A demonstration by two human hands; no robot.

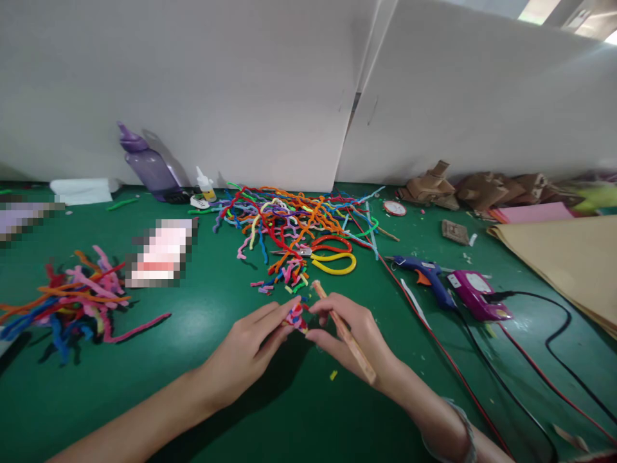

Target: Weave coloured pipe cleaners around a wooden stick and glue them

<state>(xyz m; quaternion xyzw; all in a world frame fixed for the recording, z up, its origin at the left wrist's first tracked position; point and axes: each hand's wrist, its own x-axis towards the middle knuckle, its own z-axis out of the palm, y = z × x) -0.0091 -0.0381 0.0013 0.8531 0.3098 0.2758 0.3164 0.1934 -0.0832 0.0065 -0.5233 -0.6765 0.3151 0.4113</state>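
Between the thumb and fingers of my left hand (250, 347) is a small multicoloured piece (295, 317) in pink, red, blue and white; its exact kind is hard to make out. My right hand (354, 328) is closed around a thin wooden stick (354, 347), which slants across the palm. The right fingertips come close to the small piece, and I cannot tell whether they touch it. Just beyond my hands lie short cut bits of pipe cleaner (292, 273) and scissors (337, 255) with one orange and one yellow handle.
Behind the scissors spreads a heap of pipe cleaners (289, 215), with another pile (72, 292) at left. A purple bottle (152, 168) and a glue bottle (205, 184) stand by the white panel. At right are a blue glue gun (431, 280), a purple box (477, 294), cords and brown paper (569, 251).
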